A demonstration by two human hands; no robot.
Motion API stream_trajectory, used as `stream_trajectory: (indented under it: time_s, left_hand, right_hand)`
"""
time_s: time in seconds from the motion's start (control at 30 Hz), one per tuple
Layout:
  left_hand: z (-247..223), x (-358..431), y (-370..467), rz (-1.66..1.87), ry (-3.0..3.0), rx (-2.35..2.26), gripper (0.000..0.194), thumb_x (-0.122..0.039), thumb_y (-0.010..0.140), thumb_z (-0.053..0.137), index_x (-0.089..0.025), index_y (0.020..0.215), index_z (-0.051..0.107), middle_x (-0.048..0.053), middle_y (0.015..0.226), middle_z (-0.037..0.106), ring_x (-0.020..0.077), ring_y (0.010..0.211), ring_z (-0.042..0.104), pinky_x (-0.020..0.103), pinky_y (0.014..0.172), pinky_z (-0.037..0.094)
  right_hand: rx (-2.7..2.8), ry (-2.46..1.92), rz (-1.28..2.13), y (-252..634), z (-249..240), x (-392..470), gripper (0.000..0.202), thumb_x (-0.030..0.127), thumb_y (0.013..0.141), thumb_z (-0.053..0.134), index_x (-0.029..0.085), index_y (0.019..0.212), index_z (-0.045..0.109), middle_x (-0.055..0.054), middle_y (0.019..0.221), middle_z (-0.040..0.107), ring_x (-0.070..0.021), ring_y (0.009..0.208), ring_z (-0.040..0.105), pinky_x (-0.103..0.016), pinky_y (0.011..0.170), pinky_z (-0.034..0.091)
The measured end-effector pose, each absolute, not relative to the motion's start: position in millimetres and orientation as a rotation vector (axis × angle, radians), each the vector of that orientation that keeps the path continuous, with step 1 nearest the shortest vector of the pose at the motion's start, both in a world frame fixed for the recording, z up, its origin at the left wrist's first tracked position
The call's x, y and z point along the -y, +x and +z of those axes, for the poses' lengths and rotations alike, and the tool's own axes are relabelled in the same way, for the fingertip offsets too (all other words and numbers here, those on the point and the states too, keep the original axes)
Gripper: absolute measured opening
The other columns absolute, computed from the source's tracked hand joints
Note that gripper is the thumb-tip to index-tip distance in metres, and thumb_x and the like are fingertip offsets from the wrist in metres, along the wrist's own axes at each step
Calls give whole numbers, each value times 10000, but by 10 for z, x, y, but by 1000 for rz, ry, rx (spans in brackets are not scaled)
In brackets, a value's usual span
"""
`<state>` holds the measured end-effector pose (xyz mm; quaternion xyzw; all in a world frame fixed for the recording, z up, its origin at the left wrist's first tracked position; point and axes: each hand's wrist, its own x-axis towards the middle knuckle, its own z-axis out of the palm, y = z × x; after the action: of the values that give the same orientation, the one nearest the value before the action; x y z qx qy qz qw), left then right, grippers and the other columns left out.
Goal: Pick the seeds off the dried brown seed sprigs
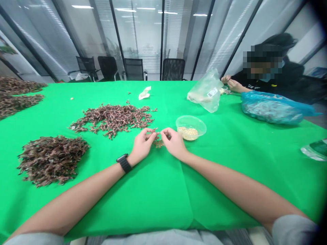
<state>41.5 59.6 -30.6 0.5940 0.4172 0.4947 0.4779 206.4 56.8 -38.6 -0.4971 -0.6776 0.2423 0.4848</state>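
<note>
At center, the left hand (143,145) is tightly pinching a brown bit (155,130); the right hand (175,143) is curling nearly closed, contents unclear. Seeds (189,132) are partly filling the bowl (200,126); left-side heaps (53,160) are seemingly awaiting handling.

Behind the green-covered worktop (230,183) we saw four dark chairs (173,69) along glass partitions (148,41) reflecting bright ceiling lights.
</note>
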Motion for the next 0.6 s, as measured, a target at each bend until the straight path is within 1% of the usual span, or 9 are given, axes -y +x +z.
stream_trajectory:
  time_s: [0.13,0.33,0.4,0.6]
  left_hand:
    - [-297,-568,413,1169,1482,-1043,369,-532,844,663,-209,992,567,26,769,745,218,776,732,331,713,581]
    - [-312,-549,403,1147,1523,-973,332,-511,908,598,-218,1050,533,-7,687,695,171,651,693,285,656,558]
    - [-319,-550,401,1129,1541,-968,325,-511,921,579,-217,1049,526,-9,677,684,162,636,679,275,646,546]
    - [-303,-517,413,1051,1593,-917,307,-513,941,540,-229,1039,478,-13,724,682,165,685,670,282,671,534]
  right_hand:
    - [1714,-1171,514,2045,-340,-519,177,323,935,542,191,857,631,-27,770,680,-150,666,599,-268,652,475]
    - [1729,-1150,459,2009,-288,-455,142,302,952,511,202,895,594,-33,836,671,-152,723,622,-268,676,491]
    - [1723,-1152,478,2004,-284,-443,146,311,962,497,207,915,588,-31,840,672,-151,720,629,-268,672,498]
    - [1749,-1154,471,2009,-303,-450,155,319,975,495,213,958,608,-35,885,690,-161,774,642,-272,700,508]
